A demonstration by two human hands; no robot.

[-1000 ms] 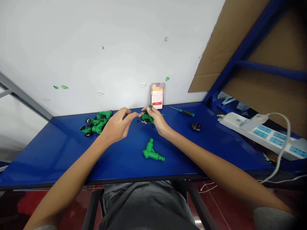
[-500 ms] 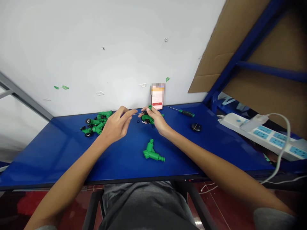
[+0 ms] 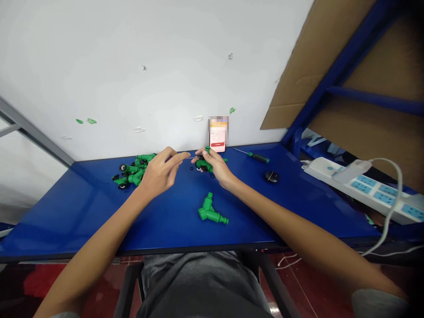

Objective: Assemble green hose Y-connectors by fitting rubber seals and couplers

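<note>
Nearly at the blue bench's far edge (image 3: 99, 160), right hand (image 3: 217, 168) closed on a green hose connector (image 3: 204, 165), left hand's (image 3: 160, 173) grip unclear.

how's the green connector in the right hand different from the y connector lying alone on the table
The green connector is gripped by the right hand near the back of the blue table, while the lone Y connector lies untouched nearer the front edge. The held connector shows black parts at one end; the lone one shows none. Fingers hide much of the held connector, but the lone one is fully visible. Both are bright green plastic.
</note>
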